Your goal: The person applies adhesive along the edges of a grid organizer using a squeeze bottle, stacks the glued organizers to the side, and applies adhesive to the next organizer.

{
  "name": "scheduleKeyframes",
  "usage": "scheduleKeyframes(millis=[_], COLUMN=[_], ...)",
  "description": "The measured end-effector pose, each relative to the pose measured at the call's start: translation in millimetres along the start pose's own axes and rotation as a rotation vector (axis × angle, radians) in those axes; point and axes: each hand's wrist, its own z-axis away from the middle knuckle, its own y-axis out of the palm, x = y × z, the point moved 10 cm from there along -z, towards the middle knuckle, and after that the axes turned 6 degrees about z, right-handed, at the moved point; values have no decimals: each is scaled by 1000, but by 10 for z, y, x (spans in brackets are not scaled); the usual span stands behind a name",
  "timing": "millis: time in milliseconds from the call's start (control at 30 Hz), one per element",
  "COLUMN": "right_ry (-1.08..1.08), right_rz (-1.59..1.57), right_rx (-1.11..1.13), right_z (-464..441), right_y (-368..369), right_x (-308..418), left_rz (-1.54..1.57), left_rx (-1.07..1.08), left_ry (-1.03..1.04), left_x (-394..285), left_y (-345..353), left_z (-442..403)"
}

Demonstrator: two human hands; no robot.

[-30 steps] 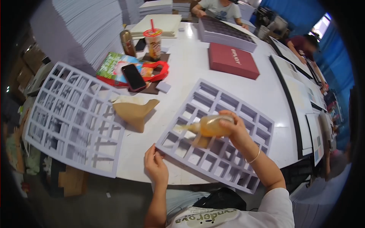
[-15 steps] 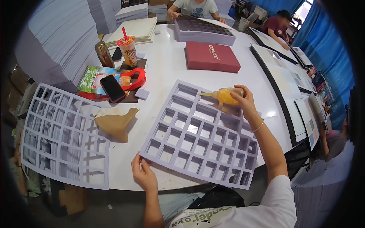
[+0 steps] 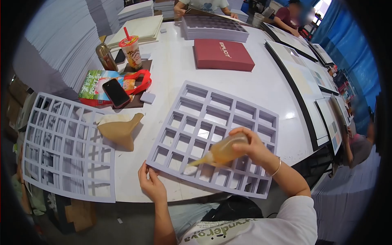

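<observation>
Table (image 3: 175, 61): white and wide; it carried the frame (image 3: 163, 167) flat, which probably made every cell easy to reach.
Right hand (image 3: 255, 149): its grip was closed around the bottle (image 3: 226, 151).
Bottle: tilted, nozzle downward over the near cells, seemingly for precise aim.
Left hand (image 3: 153, 185): half bent by the frame's near left corner, perhaps for steadying; whether it pinched, I could not tell.
Phone (image 3: 115, 92): lay apart, outside the working area.
</observation>
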Motion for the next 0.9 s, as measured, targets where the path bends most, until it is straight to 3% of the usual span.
scheduleKeyframes(millis=[67, 167, 300, 600, 900], right_ry=[61, -51, -107, -136, 17], right_rz=[-176, -60, 67, 165, 176], right_rx=[-168, -445, -584, -430, -89], right_z=[-32, -67, -123, 10, 809], right_y=[-453, -1345, -1962, -1846, -677], right_x=[-32, 71, 148, 164, -52], left_rz=[-22, 36, 40, 56, 31], left_rx=[0, -4, -5, 1, -19], left_ry=[-6, -35, -30, -9, 7], left_x=[-3, 129, 139, 111, 131], left_y=[0, -5, -7, 5, -7], left_z=[13, 6, 6, 7, 11])
